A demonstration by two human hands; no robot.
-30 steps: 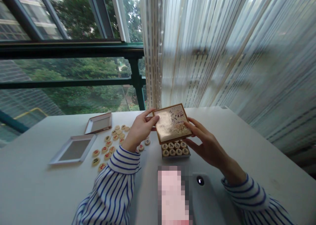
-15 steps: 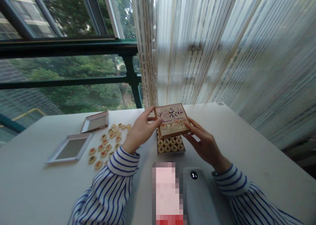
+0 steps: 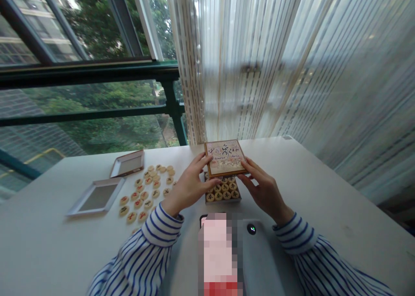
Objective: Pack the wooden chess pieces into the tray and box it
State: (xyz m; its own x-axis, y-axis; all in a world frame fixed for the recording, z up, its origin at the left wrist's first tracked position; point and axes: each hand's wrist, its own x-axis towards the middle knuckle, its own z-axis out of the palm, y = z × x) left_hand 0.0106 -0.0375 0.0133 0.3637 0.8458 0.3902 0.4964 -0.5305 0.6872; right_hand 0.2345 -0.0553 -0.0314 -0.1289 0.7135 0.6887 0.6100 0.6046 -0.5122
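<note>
Between my two hands is a square box lid point(image 3: 225, 158) printed with "Chinese chess" and large characters. My left hand point(image 3: 191, 183) grips its left edge, thumb toward the near corner. On the right edge, my right hand point(image 3: 264, 185) pinches the near corner between thumb and fingers. Just below the lid stands an open box point(image 3: 223, 201) packed with rows of round wooden chess pieces point(image 3: 226, 195) bearing dark characters. The lid hides the far rows of the box. Loose chess pieces point(image 3: 144, 195) with red or dark characters lie scattered left of my left hand.
A shallow open tray point(image 3: 106, 209) and another open lid or tray point(image 3: 140, 171) lie at the left of the white table point(image 3: 324, 201). In front of me are a partly blurred phone-like thing point(image 3: 220, 248) and a pale grey device point(image 3: 259, 257). A curtain point(image 3: 259, 71) hangs behind.
My left thumb has shifted from the lid's top face down to its near side. The lid has levelled and sits slightly lower over the filled box. The view has moved a little.
</note>
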